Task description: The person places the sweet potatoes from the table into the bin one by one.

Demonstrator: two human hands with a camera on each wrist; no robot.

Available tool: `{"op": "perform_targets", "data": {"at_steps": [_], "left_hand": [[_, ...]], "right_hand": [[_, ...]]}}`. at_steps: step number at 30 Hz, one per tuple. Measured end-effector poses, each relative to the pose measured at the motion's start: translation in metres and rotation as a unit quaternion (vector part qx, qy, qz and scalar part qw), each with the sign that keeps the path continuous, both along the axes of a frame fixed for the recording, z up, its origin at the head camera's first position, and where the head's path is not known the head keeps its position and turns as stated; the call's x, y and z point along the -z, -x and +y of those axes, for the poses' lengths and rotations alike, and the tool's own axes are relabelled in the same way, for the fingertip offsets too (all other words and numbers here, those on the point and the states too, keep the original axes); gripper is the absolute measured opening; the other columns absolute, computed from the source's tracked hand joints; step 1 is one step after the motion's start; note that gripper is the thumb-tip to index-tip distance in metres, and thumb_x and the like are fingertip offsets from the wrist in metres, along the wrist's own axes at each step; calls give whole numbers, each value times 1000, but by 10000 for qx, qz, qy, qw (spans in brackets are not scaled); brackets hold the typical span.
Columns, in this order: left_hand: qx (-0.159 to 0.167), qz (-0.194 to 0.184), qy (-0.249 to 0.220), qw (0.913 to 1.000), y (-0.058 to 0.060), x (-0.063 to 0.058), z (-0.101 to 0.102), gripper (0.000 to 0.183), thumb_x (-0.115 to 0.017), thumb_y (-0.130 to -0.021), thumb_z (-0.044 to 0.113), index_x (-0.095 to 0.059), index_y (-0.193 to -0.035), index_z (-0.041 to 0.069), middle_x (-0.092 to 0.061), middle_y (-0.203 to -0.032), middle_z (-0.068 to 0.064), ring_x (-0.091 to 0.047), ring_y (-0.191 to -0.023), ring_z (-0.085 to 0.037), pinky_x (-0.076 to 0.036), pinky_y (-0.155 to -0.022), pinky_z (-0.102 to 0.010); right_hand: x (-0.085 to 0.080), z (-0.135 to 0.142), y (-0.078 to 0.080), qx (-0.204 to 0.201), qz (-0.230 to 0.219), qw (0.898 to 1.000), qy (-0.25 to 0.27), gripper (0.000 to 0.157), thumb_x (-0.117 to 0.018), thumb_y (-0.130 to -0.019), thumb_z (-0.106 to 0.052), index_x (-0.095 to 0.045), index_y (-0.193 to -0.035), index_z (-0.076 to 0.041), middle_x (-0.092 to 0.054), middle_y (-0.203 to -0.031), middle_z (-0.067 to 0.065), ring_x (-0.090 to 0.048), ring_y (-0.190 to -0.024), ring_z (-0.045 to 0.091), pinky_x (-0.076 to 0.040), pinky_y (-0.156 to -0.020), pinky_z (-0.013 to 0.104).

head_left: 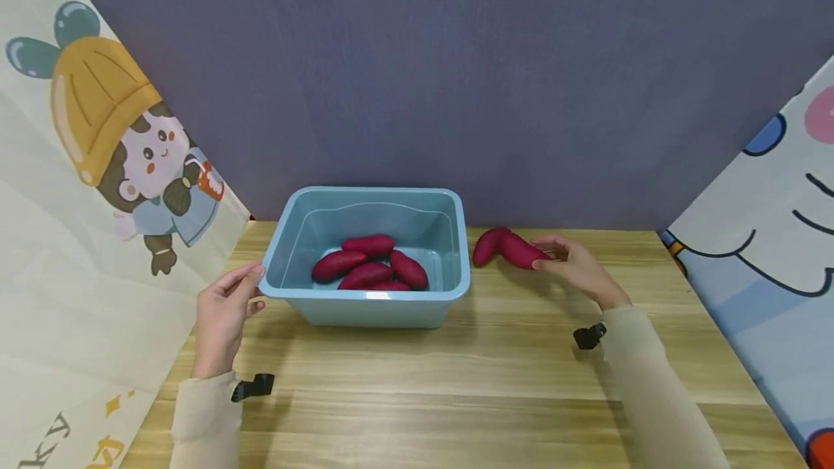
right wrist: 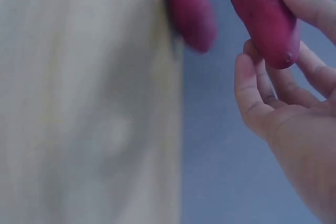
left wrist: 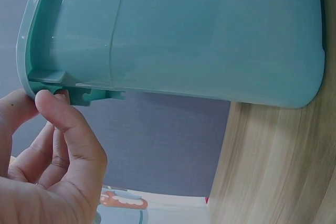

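A light blue plastic bin (head_left: 378,310) stands on the wooden table, several purplish-red sweet potatoes (head_left: 368,275) lying inside it. My left hand (head_left: 224,310) pinches the bin's left rim between thumb and fingers; the left wrist view shows the thumb (left wrist: 63,114) at the underside of the rim. To the right of the bin, my right hand (head_left: 576,270) holds a sweet potato (head_left: 521,250) by its near end, thumb on one side and fingers on the other. Behind that one, a second sweet potato (head_left: 487,246) rests on the table, partly overlapped by it.
A dark grey-blue panel (head_left: 456,93) rises at the table's back edge. Printed sheets with cartoon figures stand at the left (head_left: 98,237) and right (head_left: 769,237). The wooden tabletop (head_left: 417,389) stretches in front of the bin.
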State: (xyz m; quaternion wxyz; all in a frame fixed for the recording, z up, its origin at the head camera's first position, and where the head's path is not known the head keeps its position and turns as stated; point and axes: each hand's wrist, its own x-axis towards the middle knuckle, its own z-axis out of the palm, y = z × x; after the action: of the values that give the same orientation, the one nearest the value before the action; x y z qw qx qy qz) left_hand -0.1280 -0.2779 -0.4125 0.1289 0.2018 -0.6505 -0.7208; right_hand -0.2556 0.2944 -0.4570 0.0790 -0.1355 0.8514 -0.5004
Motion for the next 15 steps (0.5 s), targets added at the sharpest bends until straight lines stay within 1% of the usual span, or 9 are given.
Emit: {"op": "perform_targets", "data": {"at_steps": [4, 6, 13, 15], "left_hand": [[-10, 3, -26, 10000, -1, -1, -1, 37, -79, -88, 27, -73, -117, 4, -71, -97, 0, -65, -76, -13, -56, -57, -22], [-4, -5, -28, 10000, -1, -2, -2, 38, -79, -88, 27, -73, -118, 4, -71, -98, 0, -65, -77, -13, -56, -57, -22], [8, -36, 34, 10000, -1, -2, 0, 38, -78, -89, 28, -72, -119, 4, -71, -97, 1, -65, -77, -12, -56, -58, -22], [17, -45, 59, 10000, -1, -3, 0, 39, -78, -90, 28, -72, -119, 3, -72, -97, 1, -66, -77, -12, -56, -58, -22]], "right_hand": [[-28, -16, 3, -123, 434, 9989, 139, 49, -76, -92, -14, -57, -135, 0, -61, -128, 20, -62, -106, 25, -54, -80, 26], [-42, -23, 4, -210, 612, 9978, 159, 48, -76, -92, -14, -58, -135, -1, -61, -127, 19, -62, -104, 23, -54, -80, 26], [-87, -49, 10, -233, 841, 9961, 99, 49, -79, -90, -19, -60, -134, -8, -65, -119, 11, -63, -102, 23, -54, -78, 27], [-101, -59, 13, -363, 980, 9945, 0, 49, -79, -90, -20, -60, -134, -8, -65, -119, 10, -63, -102, 24, -53, -79, 26]]}}
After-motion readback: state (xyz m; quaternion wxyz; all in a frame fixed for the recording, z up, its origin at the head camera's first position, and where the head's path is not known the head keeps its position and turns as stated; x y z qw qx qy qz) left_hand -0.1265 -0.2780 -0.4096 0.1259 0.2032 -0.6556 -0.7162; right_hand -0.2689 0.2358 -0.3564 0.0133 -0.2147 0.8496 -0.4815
